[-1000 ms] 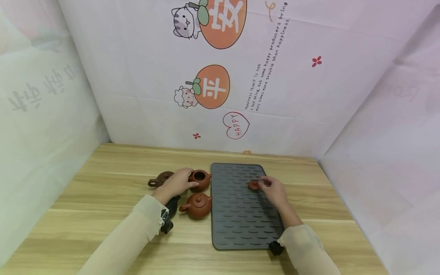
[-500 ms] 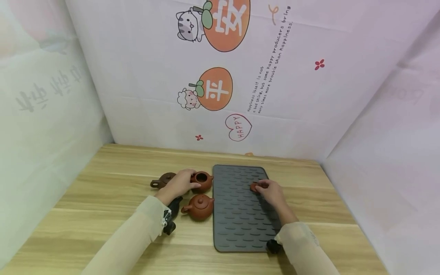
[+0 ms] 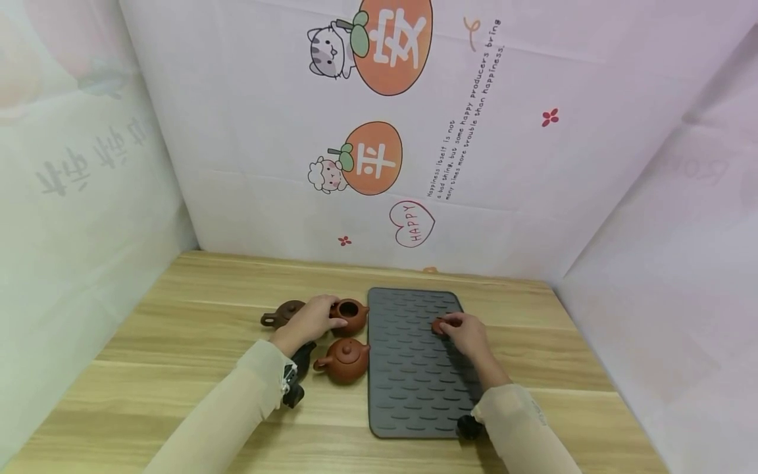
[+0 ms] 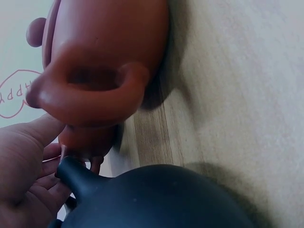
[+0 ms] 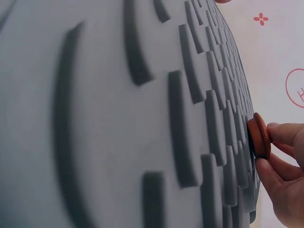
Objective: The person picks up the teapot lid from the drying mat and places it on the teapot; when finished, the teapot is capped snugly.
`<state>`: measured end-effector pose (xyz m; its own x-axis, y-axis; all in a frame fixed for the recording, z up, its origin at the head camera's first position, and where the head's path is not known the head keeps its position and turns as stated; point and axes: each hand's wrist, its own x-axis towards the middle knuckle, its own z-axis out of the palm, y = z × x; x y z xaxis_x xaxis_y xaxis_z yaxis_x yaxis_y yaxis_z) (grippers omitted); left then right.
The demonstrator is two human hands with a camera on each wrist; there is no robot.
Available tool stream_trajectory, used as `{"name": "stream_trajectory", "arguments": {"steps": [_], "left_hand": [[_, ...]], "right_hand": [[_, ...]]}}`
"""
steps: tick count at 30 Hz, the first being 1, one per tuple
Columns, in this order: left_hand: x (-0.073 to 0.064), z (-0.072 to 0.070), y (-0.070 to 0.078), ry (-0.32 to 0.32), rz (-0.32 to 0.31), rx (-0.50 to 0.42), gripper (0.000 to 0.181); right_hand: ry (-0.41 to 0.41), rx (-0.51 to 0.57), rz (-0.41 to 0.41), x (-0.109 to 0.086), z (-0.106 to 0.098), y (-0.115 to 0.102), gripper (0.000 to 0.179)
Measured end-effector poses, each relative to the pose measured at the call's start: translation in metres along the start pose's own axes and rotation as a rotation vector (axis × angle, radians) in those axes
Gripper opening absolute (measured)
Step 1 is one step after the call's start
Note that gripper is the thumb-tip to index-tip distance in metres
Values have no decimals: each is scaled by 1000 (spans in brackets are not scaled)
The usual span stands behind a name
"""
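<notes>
My left hand [image 3: 312,318] grips a reddish-brown lidless teapot [image 3: 356,325] at its handle side, the round mouth uncovered and facing up. In the left wrist view, the fingers curl near that pot's handle, partly hidden behind a nearer pot. Over on the grey ridged mat [image 3: 408,375], my right hand [image 3: 474,341] pinches a small reddish-brown teapot lid [image 3: 437,326] between thumb and fingers. The right wrist view shows this lid [image 5: 259,137] at the mat surface, its rim toward the fingers; whether it bears fully on the mat, I cannot tell.
A lidded reddish-brown teapot [image 3: 346,363] stands just nearer than the lidless one. A dark brown teapot [image 3: 285,312] is behind my left hand, and a black teapot [image 3: 303,359] sits by the left wrist. White printed sheets [image 3: 266,197] enclose the wooden table [image 3: 148,368].
The right hand has shifted slightly left and its fingers have closed more over the lid. The left hand keeps its hold on the lidless teapot. The head view has tilted slightly.
</notes>
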<state>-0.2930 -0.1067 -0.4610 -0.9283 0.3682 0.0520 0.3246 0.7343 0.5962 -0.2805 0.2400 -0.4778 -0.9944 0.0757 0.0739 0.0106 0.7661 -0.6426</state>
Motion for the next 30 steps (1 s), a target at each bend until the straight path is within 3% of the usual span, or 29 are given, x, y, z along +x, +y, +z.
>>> {"name": "stream_trajectory", "arguments": {"steps": [7,12,19,30], "left_hand": [[-1,-1,-2,0,-24,-2,47],[-1,-2,-2,-1,-39,-5,46],[1,0,1,-1,-50,-17,43],[0,-2,6,-5,-70,-30,42]], "right_hand": [[-6,27,-25,-2,2,-17,22],[0,73,-38,-1,7,-38,22],[26,100,-118,-6,20,-72,22],[-58,164,-166,-4,49,-123,20]]}}
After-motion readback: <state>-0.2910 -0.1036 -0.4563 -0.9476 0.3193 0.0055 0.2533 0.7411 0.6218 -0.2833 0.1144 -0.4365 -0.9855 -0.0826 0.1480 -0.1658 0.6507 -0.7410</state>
